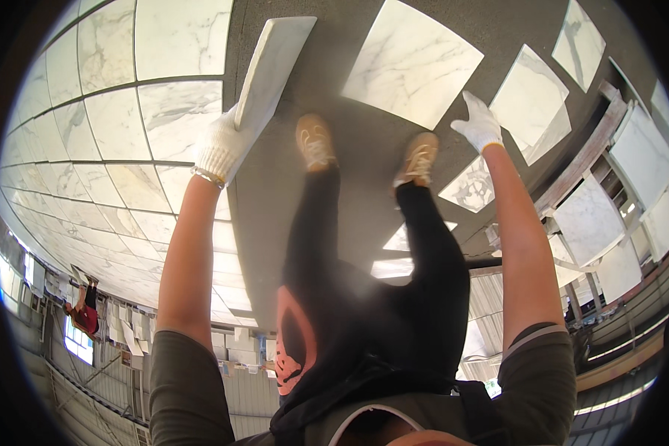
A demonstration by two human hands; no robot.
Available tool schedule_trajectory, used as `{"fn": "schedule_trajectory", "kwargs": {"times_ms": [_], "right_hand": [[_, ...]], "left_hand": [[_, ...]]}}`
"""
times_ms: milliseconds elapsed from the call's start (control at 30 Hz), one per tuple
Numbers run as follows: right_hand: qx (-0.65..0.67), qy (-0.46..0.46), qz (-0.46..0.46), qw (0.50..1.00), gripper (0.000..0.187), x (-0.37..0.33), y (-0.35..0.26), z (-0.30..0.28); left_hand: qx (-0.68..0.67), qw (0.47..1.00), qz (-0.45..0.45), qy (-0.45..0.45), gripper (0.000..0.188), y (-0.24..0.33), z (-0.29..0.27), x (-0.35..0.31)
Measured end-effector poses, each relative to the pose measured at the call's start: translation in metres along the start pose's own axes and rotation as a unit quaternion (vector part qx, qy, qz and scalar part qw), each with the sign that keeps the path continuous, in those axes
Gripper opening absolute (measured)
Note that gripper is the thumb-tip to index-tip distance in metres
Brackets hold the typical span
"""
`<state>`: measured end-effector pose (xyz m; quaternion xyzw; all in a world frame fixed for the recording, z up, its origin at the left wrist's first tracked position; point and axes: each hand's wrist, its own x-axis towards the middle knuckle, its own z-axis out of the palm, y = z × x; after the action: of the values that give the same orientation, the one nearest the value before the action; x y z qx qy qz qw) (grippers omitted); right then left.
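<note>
My left hand [221, 145], in a white knit glove, grips a white marble tile [276, 63] by its near end. The tile is tilted, with its long edge facing me, beside the laid rows of marble tiles [182, 111] on the left. My right hand [479, 125], gloved the same way, holds nothing, its thumb and fingers spread. It is between a large grey-veined marble tile [416, 63] on the floor and a pair of overlapping tiles [528, 97] farther right. Whether its fingertips touch either one, I cannot tell.
My shoes [316, 141] stand on the dark grey floor [267, 215] between the laid rows and the loose tiles. A patterned tile [470, 186] lies by my right forearm. On the right, a rack [583, 156] holds marble slabs. Another person [85, 312] is far off at left.
</note>
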<state>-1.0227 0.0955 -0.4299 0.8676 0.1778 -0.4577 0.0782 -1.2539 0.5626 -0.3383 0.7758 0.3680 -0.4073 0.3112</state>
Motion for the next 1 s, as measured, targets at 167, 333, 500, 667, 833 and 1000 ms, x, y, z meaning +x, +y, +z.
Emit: {"fn": "schedule_trajectory", "kwargs": {"times_ms": [167, 333, 500, 667, 833, 1000], "right_hand": [[-0.047, 0.083, -0.080, 0.992, 0.084, 0.117, -0.039, -0.034], [-0.099, 0.209, -0.119, 0.965, 0.065, 0.203, -0.081, -0.040], [-0.018, 0.235, -0.029, 0.971, 0.040, 0.199, -0.095, -0.014], [-0.037, 0.115, -0.004, 0.993, 0.064, 0.219, -0.083, -0.042], [0.023, -0.059, -0.093, 0.994, 0.054, 0.184, -0.078, -0.094], [-0.102, -0.212, -0.168, 0.957, 0.045, 0.062, -0.094, -0.102]], "left_hand": [[-0.024, 0.998, 0.003, 0.050, 0.050, 0.005, 0.014, -0.007], [-0.025, 0.994, 0.025, 0.101, 0.048, 0.006, 0.033, -0.010], [-0.023, 0.993, 0.020, 0.114, 0.046, 0.003, 0.039, -0.010], [-0.048, 0.993, 0.002, 0.105, 0.046, 0.007, 0.026, -0.008], [-0.030, 0.995, 0.015, 0.093, 0.047, 0.004, 0.024, -0.005], [0.004, 1.000, 0.008, 0.026, 0.044, 0.008, 0.017, -0.006]]}}
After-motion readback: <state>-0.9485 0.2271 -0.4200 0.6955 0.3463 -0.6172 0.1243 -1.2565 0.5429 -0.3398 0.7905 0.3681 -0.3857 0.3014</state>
